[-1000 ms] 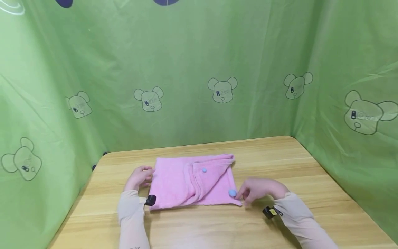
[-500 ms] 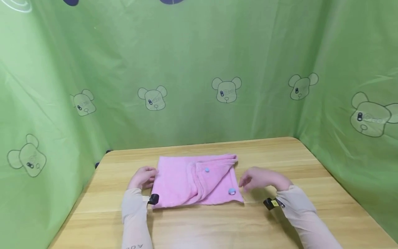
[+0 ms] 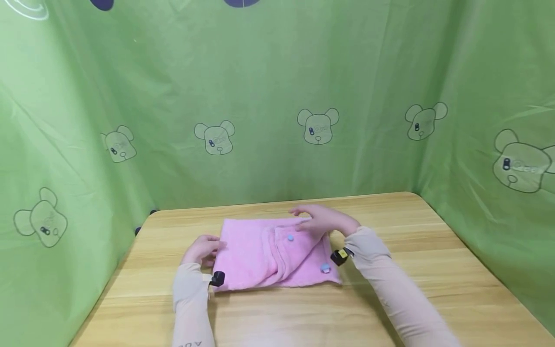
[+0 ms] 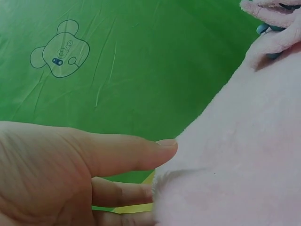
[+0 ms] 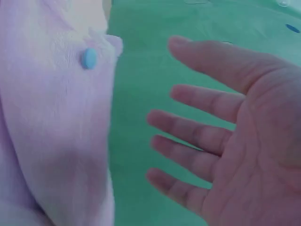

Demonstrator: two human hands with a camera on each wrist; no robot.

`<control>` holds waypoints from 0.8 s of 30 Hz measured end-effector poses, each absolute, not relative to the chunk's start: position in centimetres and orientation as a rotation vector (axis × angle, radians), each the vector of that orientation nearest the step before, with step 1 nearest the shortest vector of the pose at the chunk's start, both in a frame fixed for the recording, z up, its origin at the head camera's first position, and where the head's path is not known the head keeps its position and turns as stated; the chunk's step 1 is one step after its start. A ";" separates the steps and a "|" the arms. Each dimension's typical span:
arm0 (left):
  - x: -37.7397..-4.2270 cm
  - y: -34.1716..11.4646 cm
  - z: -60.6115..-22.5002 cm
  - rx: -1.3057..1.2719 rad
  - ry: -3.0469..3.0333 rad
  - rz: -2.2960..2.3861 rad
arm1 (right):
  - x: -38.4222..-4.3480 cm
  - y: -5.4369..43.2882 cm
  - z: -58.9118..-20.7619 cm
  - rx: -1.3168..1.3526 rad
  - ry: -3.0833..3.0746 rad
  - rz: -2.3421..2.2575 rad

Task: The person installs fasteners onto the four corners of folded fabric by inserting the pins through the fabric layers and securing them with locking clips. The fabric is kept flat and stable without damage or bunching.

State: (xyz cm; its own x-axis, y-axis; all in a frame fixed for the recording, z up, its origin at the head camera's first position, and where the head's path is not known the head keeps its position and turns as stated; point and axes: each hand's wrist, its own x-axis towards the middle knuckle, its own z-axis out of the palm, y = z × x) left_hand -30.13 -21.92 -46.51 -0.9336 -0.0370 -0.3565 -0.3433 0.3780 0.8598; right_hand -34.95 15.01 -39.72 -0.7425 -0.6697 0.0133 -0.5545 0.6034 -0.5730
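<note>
A pink plush towel (image 3: 244,253), folded into a rough rectangle, lies on the table with wavy folds across its middle. One light-blue button (image 3: 291,238) shows on its upper layer, and a larger blue button (image 3: 325,268) near the right front corner. My left hand (image 3: 202,250) touches the left edge. In the left wrist view its thumb (image 4: 141,153) lies straight against the towel's edge, apart from the other fingers, whose tips meet or pass behind the edge. Over the far right corner is my right hand (image 3: 327,220); the right wrist view shows its fingers (image 5: 188,129) spread, holding nothing, beside the towel.
The wooden table (image 3: 277,318) has green curtains (image 3: 260,168) with bear-head prints on the back and both sides. Small black cameras (image 3: 218,278) sit on both wrists over pale sleeves (image 3: 399,289).
My right hand has left the towel's right front corner and moved away from me and left, over the far right corner. My left hand stays at the left edge. The view has shifted slightly.
</note>
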 end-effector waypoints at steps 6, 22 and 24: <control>-30.2 -21.7 -46.4 -0.343 2.368 1.553 | -37.5 12.1 -41.5 -0.992 2.564 -0.770; -30.3 -21.4 -46.7 -0.333 2.371 1.544 | -39.4 9.6 -44.8 -0.960 2.422 -0.789; -30.3 -21.4 -46.7 -0.337 2.368 1.546 | -39.5 9.5 -44.8 -0.973 2.439 -0.774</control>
